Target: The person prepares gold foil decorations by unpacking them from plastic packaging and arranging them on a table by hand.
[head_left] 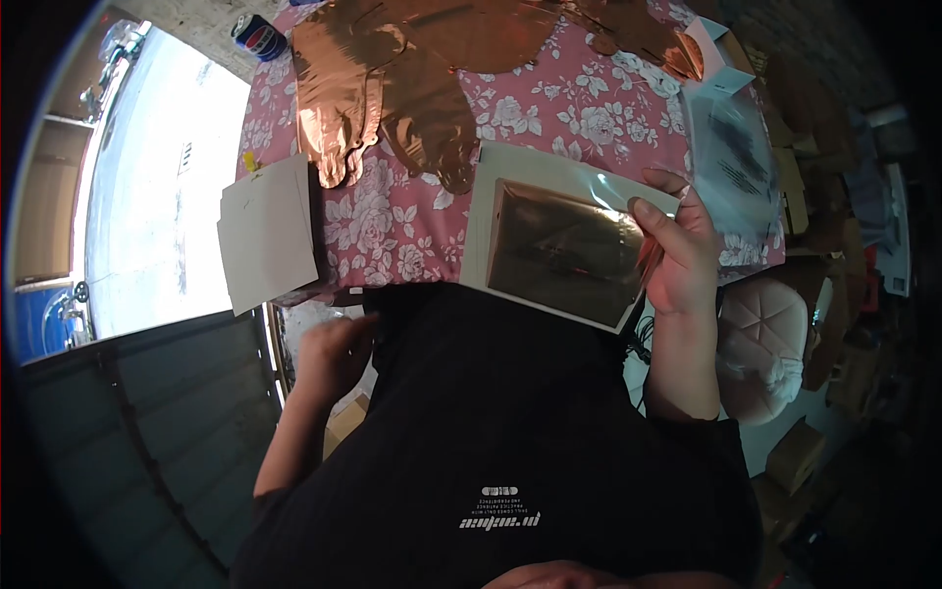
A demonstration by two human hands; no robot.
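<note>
My right hand is closed on the right end of a pale card, thumb on top and fingers behind. On that card lies a shiny, dark copper-coloured foil sheet, its right edge under my thumb. Both tilt over the table's near edge, in front of my body. My left hand hangs below the near edge at the left, away from the card. Its fingers are dark and smeared, so I cannot tell how they are held. Nearest to it is a stack of pale cards at the table's left corner.
Large copper-coloured foil pieces spread over the far side of the pink floral tablecloth. A Pepsi can stands at the far left. Clear plastic bags and a white box lie at the right. A padded stool is beside me.
</note>
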